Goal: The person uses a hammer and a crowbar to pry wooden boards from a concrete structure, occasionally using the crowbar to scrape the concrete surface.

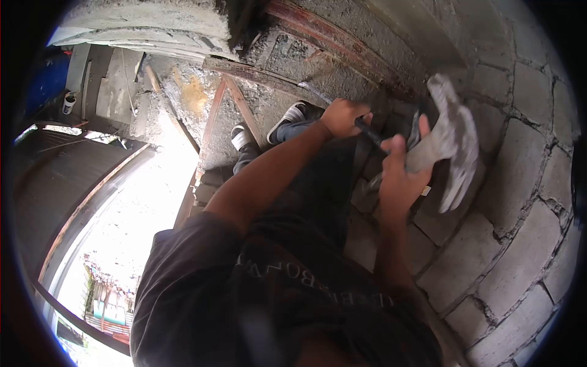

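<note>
In my left hand (pixel 343 118), the fingers are wrapped round a thin rod-like tool with a black handle (pixel 370 132). Its slim metal shank (pixel 317 93) points away to the upper left, toward the rough concrete. A worn grey claw hammer (pixel 454 144) is gripped close below its head by my right hand (pixel 400 174). The hammer's claw hangs toward the bottom of the view and its striking face points up. The end of the black handle lies close to my right thumb.
A grey block wall (pixel 520 183) rises close on my right. Wooden boards (pixel 257 72) and a reddish beam (pixel 342 43) cross the rough concrete ahead. My shoes (pixel 293 119) stand near slanted wooden strips (pixel 214 116). Bright daylight enters at left, beside a dark sheet panel (pixel 79 183).
</note>
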`<action>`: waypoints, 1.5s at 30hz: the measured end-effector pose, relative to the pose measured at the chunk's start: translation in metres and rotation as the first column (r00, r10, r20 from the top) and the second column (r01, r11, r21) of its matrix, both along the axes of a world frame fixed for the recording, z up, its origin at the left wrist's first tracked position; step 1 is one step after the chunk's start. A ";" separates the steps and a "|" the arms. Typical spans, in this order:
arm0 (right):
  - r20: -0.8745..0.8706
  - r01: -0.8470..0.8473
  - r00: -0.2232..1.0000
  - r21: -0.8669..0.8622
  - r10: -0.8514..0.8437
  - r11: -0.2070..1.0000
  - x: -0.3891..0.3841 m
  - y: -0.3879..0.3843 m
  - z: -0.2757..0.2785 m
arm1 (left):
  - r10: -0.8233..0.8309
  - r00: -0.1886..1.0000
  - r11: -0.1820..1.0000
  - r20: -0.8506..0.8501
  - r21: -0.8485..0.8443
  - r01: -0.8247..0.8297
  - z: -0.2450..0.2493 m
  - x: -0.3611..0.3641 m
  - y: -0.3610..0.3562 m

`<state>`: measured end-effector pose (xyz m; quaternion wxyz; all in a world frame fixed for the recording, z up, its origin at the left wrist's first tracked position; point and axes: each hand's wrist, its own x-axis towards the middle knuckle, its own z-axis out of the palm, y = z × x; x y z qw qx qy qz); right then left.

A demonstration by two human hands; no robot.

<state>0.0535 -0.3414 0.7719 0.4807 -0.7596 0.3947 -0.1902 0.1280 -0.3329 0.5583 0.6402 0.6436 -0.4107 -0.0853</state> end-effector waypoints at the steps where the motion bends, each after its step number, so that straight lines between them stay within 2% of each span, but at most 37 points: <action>1: 0.033 -0.019 0.999 -0.020 0.020 1.000 0.012 -0.011 0.000 | -0.030 0.999 0.993 -0.034 0.114 0.034 -0.007 0.006 -0.010; 3: 0.071 -0.034 0.997 -0.041 0.037 0.999 0.035 -0.034 0.004 | -0.020 0.999 0.997 -0.031 0.071 0.022 -0.007 0.023 -0.026; 4: 0.027 -0.052 0.998 -0.050 0.053 0.997 0.046 -0.044 0.008 | -0.006 0.999 1.000 -0.031 0.024 0.007 -0.006 0.031 -0.034; 6: -0.021 -0.067 0.998 -0.057 0.066 0.996 0.066 -0.064 0.012 | -0.005 0.999 0.999 -0.044 0.049 0.008 -0.005 0.045 -0.051; 8: 0.004 -0.116 0.993 -0.075 0.116 0.990 0.084 -0.081 0.011 | 0.077 0.996 0.996 -0.047 0.039 -0.076 -0.005 0.055 -0.068; 9: 0.004 -0.116 0.993 -0.073 0.117 0.991 0.091 -0.091 0.011 | 0.081 0.995 0.989 -0.065 0.126 -0.072 0.004 0.062 -0.069; 11: 0.014 -0.140 0.990 -0.111 0.143 0.984 0.101 -0.100 0.009 | 0.091 0.991 0.988 -0.095 0.135 -0.078 0.011 0.069 -0.073; 14: 0.043 -0.120 0.992 -0.039 0.122 0.992 0.086 -0.087 0.013 | 0.077 0.990 0.976 -0.120 0.213 -0.050 0.002 0.061 -0.069; 16: 0.007 -0.092 0.996 -0.001 0.092 0.996 0.059 -0.060 0.018 | -0.013 0.998 0.994 -0.054 0.112 0.019 -0.012 0.038 -0.055; 17: -0.002 -0.084 0.996 0.018 0.084 0.996 0.043 -0.045 0.020 | -0.072 0.997 0.985 -0.040 0.151 0.078 -0.014 0.028 -0.041; 19: -0.028 -0.039 0.999 0.083 0.042 0.996 0.006 -0.017 0.016 | -0.172 0.977 0.955 -0.130 0.223 0.198 -0.005 0.007 -0.014; 20: -0.039 -0.051 0.998 0.055 0.053 0.997 -0.016 -0.008 0.006 | -0.169 0.977 0.955 -0.126 0.225 0.194 -0.002 -0.003 -0.003; 22: -0.078 -0.047 0.996 0.039 0.050 0.998 -0.052 0.015 -0.006 | -0.160 0.987 0.984 0.003 0.075 0.160 -0.001 -0.023 0.019; 26: -0.127 -0.065 0.990 0.034 0.069 0.997 -0.085 0.039 -0.018 | -0.153 0.988 0.982 -0.012 0.108 0.153 -0.003 -0.041 0.035; 27: -0.184 -0.073 0.981 -0.017 0.069 0.997 -0.082 0.039 -0.015 | -0.137 0.991 0.986 0.000 0.092 0.136 -0.002 -0.039 0.032; 28: -0.190 -0.071 0.979 -0.015 0.067 0.997 -0.074 0.031 -0.013 | -0.122 0.992 0.990 0.009 0.077 0.121 -0.002 -0.038 0.028; 30: -0.033 -0.020 0.999 -0.044 0.018 0.999 -0.041 0.002 -0.010 | -0.097 0.995 0.988 0.006 0.122 0.096 0.000 -0.023 0.005; 31: -0.037 -0.036 0.999 -0.015 0.035 0.999 -0.021 -0.014 -0.002 | -0.069 0.998 0.984 0.010 0.165 0.067 0.001 -0.012 -0.010; 36: -0.018 -0.083 0.996 0.014 0.083 0.996 0.073 -0.092 0.017 | 0.027 0.999 0.996 -0.039 0.086 -0.024 -0.009 0.042 -0.080; 38: -0.037 -0.101 0.994 -0.001 0.101 0.995 0.097 -0.117 0.013 | 0.110 0.994 0.959 -0.029 0.265 -0.098 -0.010 0.061 -0.100; 40: -0.055 -0.104 0.993 -0.015 0.103 0.994 0.117 -0.145 0.006 | 0.110 0.993 0.954 -0.048 0.284 -0.092 -0.011 0.079 -0.115; 42: -0.052 -0.205 0.977 0.039 0.206 0.978 0.131 -0.171 0.000 | 0.099 0.993 0.950 -0.065 0.302 -0.075 -0.003 0.090 -0.121; 43: -0.051 -0.184 0.981 0.038 0.186 0.982 0.136 -0.180 -0.002 | 0.098 0.986 0.937 -0.138 0.346 -0.044 0.004 0.098 -0.122; 45: -0.046 -0.194 0.980 -0.044 0.192 0.980 0.151 -0.184 -0.003 | 0.073 0.974 0.922 -0.213 0.386 0.015 0.009 0.109 -0.128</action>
